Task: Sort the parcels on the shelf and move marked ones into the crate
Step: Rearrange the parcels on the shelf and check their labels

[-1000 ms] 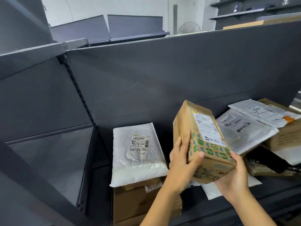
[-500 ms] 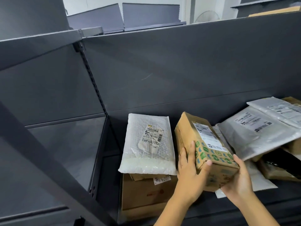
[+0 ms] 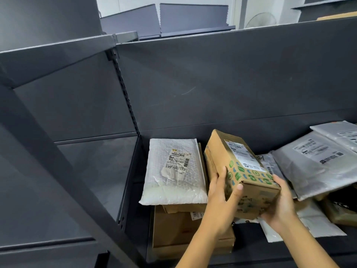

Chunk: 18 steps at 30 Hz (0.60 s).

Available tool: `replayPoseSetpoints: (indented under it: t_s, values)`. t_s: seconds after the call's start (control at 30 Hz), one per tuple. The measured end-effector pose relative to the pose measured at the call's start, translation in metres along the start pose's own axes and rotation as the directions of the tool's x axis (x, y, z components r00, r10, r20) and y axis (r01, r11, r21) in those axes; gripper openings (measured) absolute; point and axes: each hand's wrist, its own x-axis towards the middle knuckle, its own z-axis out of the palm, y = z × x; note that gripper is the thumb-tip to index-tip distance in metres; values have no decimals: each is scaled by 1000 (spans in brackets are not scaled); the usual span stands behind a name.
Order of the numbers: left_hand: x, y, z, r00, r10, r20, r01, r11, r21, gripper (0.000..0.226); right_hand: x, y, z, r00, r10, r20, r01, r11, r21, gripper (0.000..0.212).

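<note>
Cardboard parcel [image 3: 239,161] tilted beside bubble mailer [image 3: 173,171], left hand [image 3: 220,202] and right hand [image 3: 280,206] fingers [image 3: 221,174] curled round its near edges.

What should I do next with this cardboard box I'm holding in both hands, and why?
Probably tip the label on the cardboard box toward you and check it for a mark before choosing where it goes. Your left hand and right hand grip it tilted above the shelf, beside the bubble mailer, label up.
</note>
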Motion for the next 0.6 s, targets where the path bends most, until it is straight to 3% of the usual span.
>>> replayPoseSetpoints:
  t_s: [0.07, 0.17, 0.33, 0.43, 0.6]
  values:
    - [0, -3, -1, 1000, -3, 9, 3, 1000, 12, 74, 2, 2, -1, 1000, 0, -12, -1, 1000, -23, 44]
    - [3, -8, 6, 1000, 2, -9, -2, 1000, 7, 76, 5, 9, -3, 1000, -6, -13, 4, 995, -96, 41]
    - [-2, -20, 32, 983, -142, -114, 137, 989, -48, 71, 13, 23, -7, 1000, 26, -3, -27, 988, -150, 43]
    - [-3, -22, 37, 926, -296, -233, 268, 952, -146, 65, 19, 33, -3, 999, 50, 0, -49, 987, -151, 39]
    - [-11, -21, 54, 872, -357, -335, 305, 932, -198, 83, 33, 45, 7, 999, 25, 45, -21, 996, -86, 34]
